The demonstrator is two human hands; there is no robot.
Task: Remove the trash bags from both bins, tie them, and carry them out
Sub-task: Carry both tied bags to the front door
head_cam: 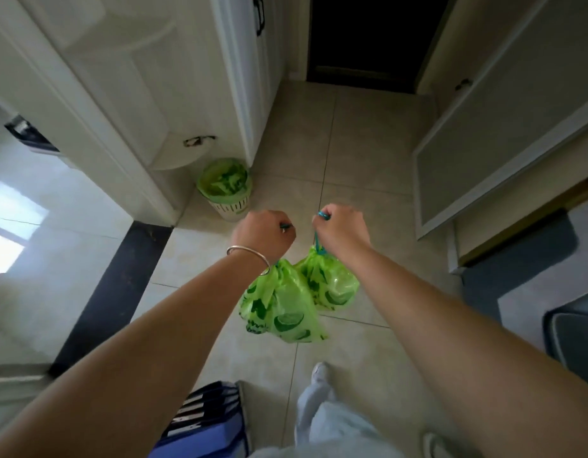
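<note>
Two tied green trash bags with a lime print hang in front of me above the tiled floor. My left hand [263,233], with a silver bangle on the wrist, is closed on the blue drawstring of the nearer bag [281,305]. My right hand [342,228] grips the blue drawstring of the farther bag [332,282]. The two bags touch each other. A small white bin [231,206] lined with a fresh green bag [225,180] stands on the floor by the white door, ahead and to the left of my hands.
A white door [127,94] stands open at the left, with a dark threshold strip [114,292] below it. A dark doorway [368,38] lies straight ahead. A white cabinet door [504,137] and grey mat [517,252] are at the right. A blue striped object [203,421] sits near my feet.
</note>
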